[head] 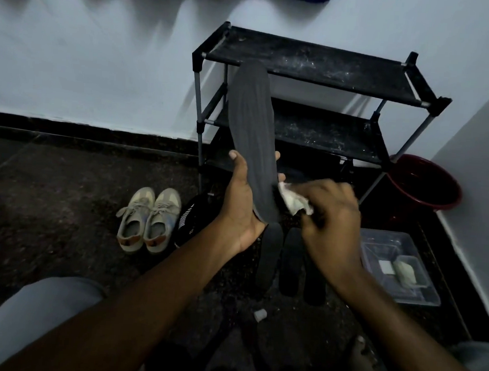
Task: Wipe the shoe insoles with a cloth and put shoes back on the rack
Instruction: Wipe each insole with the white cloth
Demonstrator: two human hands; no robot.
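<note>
My left hand point(240, 202) grips the heel end of a long dark grey insole point(250, 122) and holds it upright in front of the rack. My right hand point(332, 217) pinches a crumpled white cloth point(293, 199) against the insole's lower right edge. Three more dark insoles point(291, 261) lie flat on the floor below my hands. A pair of beige sneakers point(148, 220) stands on the floor to the left, with a black shoe point(190, 219) beside it. The black shoe rack point(309, 108) stands against the wall, its top two shelves bare and dusty.
A dark red basin point(428, 183) sits in the corner right of the rack. A clear plastic box point(399, 265) with small pale items lies on the floor at right. A small white cap point(260, 314) lies near my knees. The floor is dark speckled stone.
</note>
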